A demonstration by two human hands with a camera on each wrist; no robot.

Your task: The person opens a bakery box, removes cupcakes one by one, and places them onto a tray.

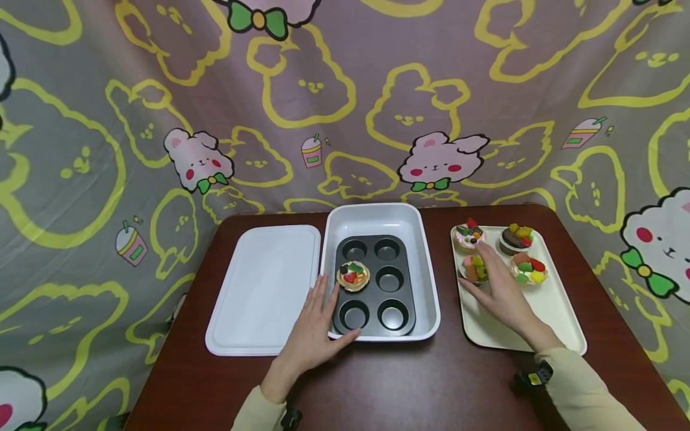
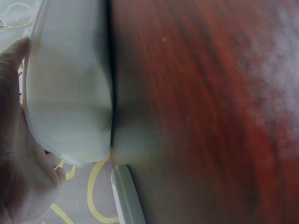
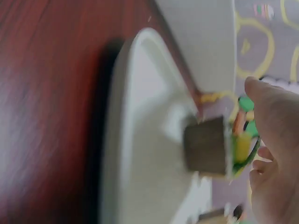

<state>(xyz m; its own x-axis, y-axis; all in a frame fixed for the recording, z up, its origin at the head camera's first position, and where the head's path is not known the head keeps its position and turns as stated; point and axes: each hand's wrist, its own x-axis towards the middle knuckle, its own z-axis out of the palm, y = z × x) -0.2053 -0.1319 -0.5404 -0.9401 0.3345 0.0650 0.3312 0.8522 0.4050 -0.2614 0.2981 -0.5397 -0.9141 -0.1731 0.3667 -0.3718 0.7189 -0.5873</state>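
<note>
My left hand (image 1: 312,326) lies with straight fingers along the left front rim of a white plastic bin (image 1: 427,281). Inside the bin is a dark six-cup muffin tin (image 1: 372,288), with a fruit tart (image 1: 353,276) in its middle-left cup. Over a cream tray (image 1: 487,332), my right hand (image 1: 504,296) reaches with thumb and fingers apart above a cupcake (image 1: 472,269) topped with green and pink fruit pieces. The right wrist view shows this cupcake (image 3: 205,147) standing on the tray beside the hand; whether the fingers touch it I cannot tell.
Farther back on the tray are a pink-cream cupcake (image 1: 469,235) and a chocolate cupcake (image 1: 514,239); a fruit tart (image 1: 529,269) sits to the right. A white lid (image 1: 264,293) lies left of the bin. Patterned cloth (image 1: 356,90) hangs behind the brown table (image 1: 399,383).
</note>
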